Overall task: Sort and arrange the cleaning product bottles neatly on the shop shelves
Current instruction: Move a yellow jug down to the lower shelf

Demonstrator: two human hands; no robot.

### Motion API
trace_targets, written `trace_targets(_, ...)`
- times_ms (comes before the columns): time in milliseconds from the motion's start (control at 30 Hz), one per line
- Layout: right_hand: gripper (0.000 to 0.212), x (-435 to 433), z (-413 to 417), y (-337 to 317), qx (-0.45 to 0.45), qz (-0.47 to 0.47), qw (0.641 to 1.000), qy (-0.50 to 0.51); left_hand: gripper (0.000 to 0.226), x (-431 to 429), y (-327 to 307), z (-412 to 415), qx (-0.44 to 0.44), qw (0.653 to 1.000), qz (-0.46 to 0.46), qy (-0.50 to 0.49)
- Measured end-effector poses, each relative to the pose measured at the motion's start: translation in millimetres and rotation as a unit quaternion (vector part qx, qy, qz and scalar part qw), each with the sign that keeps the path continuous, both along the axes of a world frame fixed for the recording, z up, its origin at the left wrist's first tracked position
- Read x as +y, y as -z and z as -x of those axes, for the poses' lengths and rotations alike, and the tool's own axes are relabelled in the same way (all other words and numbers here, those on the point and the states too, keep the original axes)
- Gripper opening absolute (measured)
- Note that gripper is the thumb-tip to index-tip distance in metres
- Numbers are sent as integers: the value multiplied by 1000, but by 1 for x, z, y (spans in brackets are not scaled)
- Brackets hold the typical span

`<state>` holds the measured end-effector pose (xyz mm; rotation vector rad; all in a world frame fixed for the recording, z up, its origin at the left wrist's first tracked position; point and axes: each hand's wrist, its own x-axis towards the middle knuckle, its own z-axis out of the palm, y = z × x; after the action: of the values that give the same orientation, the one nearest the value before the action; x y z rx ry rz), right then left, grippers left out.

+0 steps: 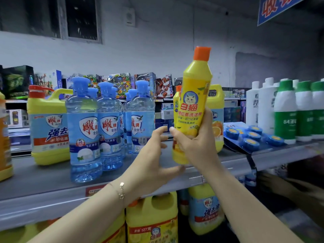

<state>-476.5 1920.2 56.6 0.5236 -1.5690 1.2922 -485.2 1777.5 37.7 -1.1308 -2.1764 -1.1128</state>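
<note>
Both forearms are bare, with no sleeves in view. The left wrist wears a thin gold chain bracelet [121,191] with small charms. The right wrist carries nothing.

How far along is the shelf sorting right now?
Done: the clear blue bottles stand grouped upright, as do the green-and-white bottles. In hand: the right hand holds a yellow bottle above the shelf; the left hand is open beside it. Left: placing it, and the blue blister pack lies flat.
</note>
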Motion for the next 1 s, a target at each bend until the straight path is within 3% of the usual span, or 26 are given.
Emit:
trace_targets(167,62,-25,-25,-7,-34,-32,993,-110,79,9,-4,-3,-93,976,-154,125)
trace_targets(300,63,-34,-25,-3,-57,-45,989,-131,76,1,-1,-11,-106,967,-190,137)
trace_targets(467,57,-40,-10,-4,-45,-32,994,-99,73,-6,0,-11,-76,983,-155,70)
trace_targets(633,52,-29,33,-14,-29,16,999,20,78,-29,5,-12,-31,992,-114,-47)
trace_targets(867,42,-6,98,1,-191,-17,975,111,65,-57,12,-17,-27,990,-101,-99)
trace_targets(1000,67,-10,98,1,-250,-104,948,169,59,-54,14,-18,-20,991,-86,-102)
